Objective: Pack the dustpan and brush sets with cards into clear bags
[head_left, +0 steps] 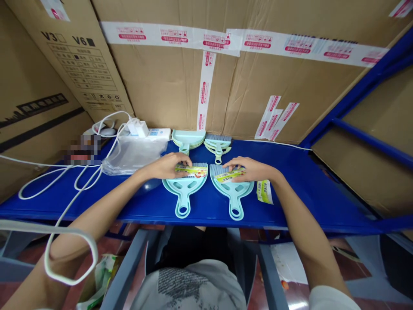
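Two mint-green dustpan-and-brush sets lie side by side in front of me, handles towards me: the left set [183, 193] and the right set [236, 196]. Each brush rests inside its dustpan, grey-blue bristles away from me. My left hand [170, 166] is closed on the left end of a yellow-green printed card [197, 172], which lies across the left brush. At the right set, my right hand [250, 168] grips a similar card [227, 176] over the bristles. Some fingertips are hidden behind the cards. Below my right wrist lie more such cards [264, 192].
Stacked dustpans [188, 137] and brushes [218, 144] stand at the back of the blue table [306, 189]. Clear plastic bags [134, 155], a power strip [159, 134] and looping white cables [61, 165] occupy the left. Large cardboard [167, 82] walls the back.
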`<state>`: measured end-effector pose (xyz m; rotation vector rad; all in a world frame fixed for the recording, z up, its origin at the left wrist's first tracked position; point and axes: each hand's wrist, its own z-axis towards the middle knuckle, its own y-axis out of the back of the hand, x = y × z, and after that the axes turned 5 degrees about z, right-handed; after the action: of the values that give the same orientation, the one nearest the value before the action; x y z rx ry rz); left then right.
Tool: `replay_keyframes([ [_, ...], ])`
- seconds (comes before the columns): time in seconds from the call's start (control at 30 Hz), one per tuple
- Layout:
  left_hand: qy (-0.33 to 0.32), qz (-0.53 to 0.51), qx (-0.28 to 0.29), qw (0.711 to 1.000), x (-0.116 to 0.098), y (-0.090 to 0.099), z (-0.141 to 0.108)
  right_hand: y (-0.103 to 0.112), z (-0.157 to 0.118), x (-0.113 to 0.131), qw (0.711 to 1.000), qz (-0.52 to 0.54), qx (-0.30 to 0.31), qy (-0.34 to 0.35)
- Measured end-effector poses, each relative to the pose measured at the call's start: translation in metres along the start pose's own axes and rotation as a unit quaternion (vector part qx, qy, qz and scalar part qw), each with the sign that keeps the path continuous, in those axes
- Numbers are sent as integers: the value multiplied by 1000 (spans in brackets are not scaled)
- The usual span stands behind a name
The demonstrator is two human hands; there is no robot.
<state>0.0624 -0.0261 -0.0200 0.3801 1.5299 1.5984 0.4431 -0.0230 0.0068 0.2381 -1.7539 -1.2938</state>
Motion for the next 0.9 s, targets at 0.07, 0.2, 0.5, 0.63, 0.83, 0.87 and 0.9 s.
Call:
replay_keyframes([
  [0.07, 2, 5, 3, 1000, 0, 1, 0, -3, 2, 0, 999, -21, -16, -18],
  [0.2, -12, -3, -1, 1000, 1, 3, -1, -9, 6, -2, 997, -43, -47, -43],
  [0.5, 2, -4, -9, 1000, 4, -2, 0, -12, 10, -2, 998, -42, -41, -12],
  [0.63, -8, -1, -19, 1000, 5, -1, 0, -12, 10, -3, 998, -48, -40, -16],
  [0.83, -11, -3, -14, 1000, 4, 0, 0, -14, 11, -4, 997, -58, -44, -17],
  [0.87, -11, -3, -14, 1000, 4, 0, -1, -14, 11, -4, 997, -59, -46, -18],
  [0.9, -12, -2, -14, 1000, 5, 0, -1, -13, 11, -4, 997, -60, -47, -18],
])
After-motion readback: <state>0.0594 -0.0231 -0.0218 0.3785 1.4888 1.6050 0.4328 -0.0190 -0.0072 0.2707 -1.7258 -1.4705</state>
